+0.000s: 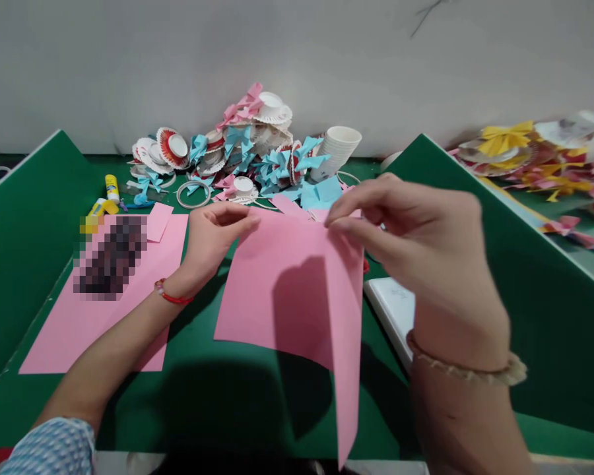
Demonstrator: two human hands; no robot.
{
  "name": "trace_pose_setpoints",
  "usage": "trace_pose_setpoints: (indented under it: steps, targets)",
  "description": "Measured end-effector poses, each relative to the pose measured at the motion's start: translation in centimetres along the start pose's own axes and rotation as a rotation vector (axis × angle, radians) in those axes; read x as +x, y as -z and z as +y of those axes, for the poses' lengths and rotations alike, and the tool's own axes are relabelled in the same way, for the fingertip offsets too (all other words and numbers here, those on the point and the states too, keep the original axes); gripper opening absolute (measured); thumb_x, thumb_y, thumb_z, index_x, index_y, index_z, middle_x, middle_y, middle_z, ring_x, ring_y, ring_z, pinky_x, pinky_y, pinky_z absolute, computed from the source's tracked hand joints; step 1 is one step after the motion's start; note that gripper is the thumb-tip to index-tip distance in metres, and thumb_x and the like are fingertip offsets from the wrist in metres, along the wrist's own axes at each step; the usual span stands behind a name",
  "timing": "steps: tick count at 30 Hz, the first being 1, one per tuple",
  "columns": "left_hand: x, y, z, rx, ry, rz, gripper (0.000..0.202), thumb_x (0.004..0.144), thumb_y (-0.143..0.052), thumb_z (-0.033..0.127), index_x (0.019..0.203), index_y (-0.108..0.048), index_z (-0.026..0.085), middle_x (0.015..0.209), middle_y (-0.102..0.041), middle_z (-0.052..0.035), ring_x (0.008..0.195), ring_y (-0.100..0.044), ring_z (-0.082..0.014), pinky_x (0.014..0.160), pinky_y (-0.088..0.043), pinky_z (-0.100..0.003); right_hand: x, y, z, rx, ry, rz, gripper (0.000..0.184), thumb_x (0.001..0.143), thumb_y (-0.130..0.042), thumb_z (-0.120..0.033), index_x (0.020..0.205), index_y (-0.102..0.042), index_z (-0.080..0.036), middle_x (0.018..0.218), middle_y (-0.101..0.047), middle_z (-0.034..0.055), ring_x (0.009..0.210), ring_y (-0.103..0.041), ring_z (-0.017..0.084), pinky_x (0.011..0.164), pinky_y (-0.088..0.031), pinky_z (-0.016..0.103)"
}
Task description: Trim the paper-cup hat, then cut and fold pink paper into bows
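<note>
A sheet of pink paper (257,290) hangs between my two hands above the green table. My left hand (210,234) pinches its top left corner between thumb and fingers. At the top right, my right hand (416,231) grips the paper where a strip is folded over toward me and drops down past the lower edge. My hand's shadow falls across the sheet. To the left, a larger pink sheet (143,330) lies flat, with a small pink piece (159,221) on it and a dark blurred patch.
Behind my hands are paper-cup hats with blue and pink bows (237,152), stacked white cups (341,145) and a tape roll (193,194). A glue stick (111,189) stands back left; a white box (391,310) lies right. Green dividers (515,264) flank the table.
</note>
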State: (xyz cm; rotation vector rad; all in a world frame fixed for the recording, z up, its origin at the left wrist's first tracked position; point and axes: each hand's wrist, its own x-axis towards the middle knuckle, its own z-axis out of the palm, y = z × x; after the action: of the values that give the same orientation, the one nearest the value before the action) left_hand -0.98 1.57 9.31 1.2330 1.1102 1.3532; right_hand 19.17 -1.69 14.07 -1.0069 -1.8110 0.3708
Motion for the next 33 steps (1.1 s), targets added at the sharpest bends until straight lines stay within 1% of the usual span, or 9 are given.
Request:
trace_pose_setpoints:
  steps: [2,4,6,10,14,17,20,27,33]
  targets:
    - [-0.3,-0.6,1.6,0.05,-0.065,-0.032,0.014,0.061,-0.076,0.025,0.068,-0.071,0.014,0.067,-0.068,-0.0018,0.063,-0.059,-0.0111,0.064,-0.048,-0.025,0.3,-1.1,-0.9,-0.147,0.187,-0.076,0.009,0.077,-0.066,-0.018,0.069,-0.063,-0.022,0.081,-0.069,0.0014,0.074,-0.061,0.016,0.071,-0.044,0.036]
    - [-0.8,-1.0,2.8,0.078,-0.104,-0.075,0.012,0.066,-0.073,0.026,0.071,-0.072,0.015,0.071,-0.069,-0.0022,0.068,-0.06,-0.0123,0.067,-0.049,-0.025,0.9,-2.2,-1.5,-0.212,0.252,-0.073,0.01,0.079,-0.064,-0.019,0.069,-0.062,-0.022,0.093,-0.069,0.0028,0.09,-0.063,0.021,0.08,-0.046,0.039]
    - [-1.3,-1.2,3.6,0.083,-0.126,-0.092,0.011,0.07,-0.07,0.027,0.072,-0.072,0.016,0.074,-0.069,-0.0019,0.072,-0.061,-0.0129,0.069,-0.048,-0.025,1.6,-3.1,-1.8,-0.187,0.245,-0.061,0.01,0.081,-0.062,-0.019,0.072,-0.061,-0.021,0.089,-0.07,0.0021,0.088,-0.065,0.02,0.076,-0.049,0.036]
    - [-2.3,-1.0,4.5,0.099,-0.079,-0.11,0.016,0.078,-0.063,0.03,0.075,-0.071,0.017,0.07,-0.065,-0.0008,0.074,-0.06,-0.0136,0.067,-0.047,-0.025,2.0,-3.8,-1.9,-0.142,0.194,0.011,0.009,0.079,-0.064,-0.016,0.072,-0.063,-0.02,0.071,-0.069,-0.001,0.068,-0.065,0.014,0.061,-0.052,0.027]
    - [-3.0,-0.6,4.8,0.162,-0.05,-0.22,0.018,0.072,-0.069,0.031,0.084,-0.068,0.017,0.077,-0.064,-0.0011,0.077,-0.059,-0.0148,0.064,-0.046,-0.024,1.5,-4.4,-1.9,-0.099,0.17,0.181,0.013,0.075,-0.066,-0.01,0.069,-0.064,-0.021,0.069,-0.07,-0.0028,0.063,-0.064,0.011,0.059,-0.053,0.024]
    - [-3.0,-0.4,4.3,0.303,-0.065,-0.359,0.015,0.073,-0.068,0.029,0.072,-0.06,0.016,0.068,-0.056,0.002,0.065,-0.051,-0.0111,0.056,-0.039,-0.022,1.1,-4.9,-2.0,-0.071,0.103,0.292,0.016,0.075,-0.065,-0.008,0.069,-0.064,-0.022,0.068,-0.069,-0.0034,0.062,-0.064,0.011,0.058,-0.054,0.024]
    - [-2.7,-0.2,3.7,0.419,-0.119,-0.403,0.029,0.081,-0.057,0.025,0.058,-0.044,0.016,0.057,-0.041,0.0047,0.056,-0.038,-0.0084,0.053,-0.031,-0.023,1.2,-4.9,-2.2,-0.063,0.066,0.338,0.016,0.072,-0.068,-0.007,0.068,-0.064,-0.021,0.066,-0.069,-0.0035,0.061,-0.064,0.01,0.058,-0.055,0.022]
    - [-2.5,0.9,4.4,0.506,-0.064,-0.472,0.029,0.085,-0.051,0.033,0.06,-0.047,0.017,0.058,-0.041,0.0031,0.055,-0.037,-0.0104,0.051,-0.027,-0.025,1.4,-3.0,-2.1,0.187,-0.166,0.069,0.011,0.07,-0.07,-0.011,0.068,-0.068,-0.022,0.069,-0.071,-0.0039,0.065,-0.067,0.012,0.061,-0.059,0.024]
    - [-2.8,1.2,5.1,0.58,-0.098,-0.492,0.031,0.086,-0.051,0.03,0.058,-0.042,0.018,0.056,-0.037,0.0039,0.051,-0.032,-0.0092,0.049,-0.026,-0.024,1.2,-2.9,-2.0,0.245,-0.267,0.078,0.009,0.069,-0.073,-0.019,0.064,-0.066,-0.021,0.066,-0.069,-0.0013,0.061,-0.066,0.014,0.058,-0.059,0.028]
